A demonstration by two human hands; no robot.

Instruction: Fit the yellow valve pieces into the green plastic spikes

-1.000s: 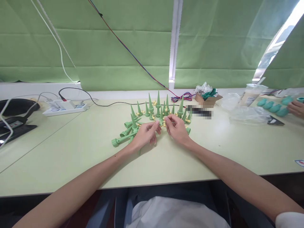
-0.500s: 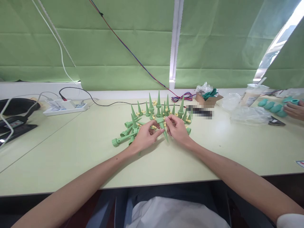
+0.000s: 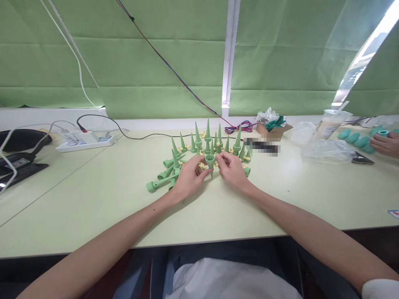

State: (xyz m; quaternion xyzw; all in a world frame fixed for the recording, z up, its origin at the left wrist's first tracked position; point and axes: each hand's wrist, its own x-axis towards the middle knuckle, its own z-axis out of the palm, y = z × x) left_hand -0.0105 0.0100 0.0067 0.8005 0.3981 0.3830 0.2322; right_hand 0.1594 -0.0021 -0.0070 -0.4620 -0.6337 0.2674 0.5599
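Note:
My left hand (image 3: 192, 172) grips a green plastic watering spike (image 3: 210, 162) between thumb and fingers. The spike's round mouth faces up toward me and its point is down. Close by its rim on the right, my right hand (image 3: 230, 166) is closed in a pinch; whatever it holds is hidden by the fingers. Behind both hands several more green spikes (image 3: 237, 143) stand point up, some with small yellow valves (image 3: 203, 134). Left of my left hand, several long green spikes with ribbed caps (image 3: 151, 186) lie in a pile.
A power strip (image 3: 87, 143) with plugged cables lies at the left. Toward the back right are a small cardboard box (image 3: 271, 132), a drink cup (image 3: 328, 124) and plastic bags (image 3: 330, 151). Another person's hand (image 3: 385, 144) holds a teal piece at the far right, near several teal vase-shaped pieces (image 3: 352, 138).
The spike in my left hand has turned from slanting down to the right to nearly upright, its open mouth now facing me. My right hand stays close beside it.

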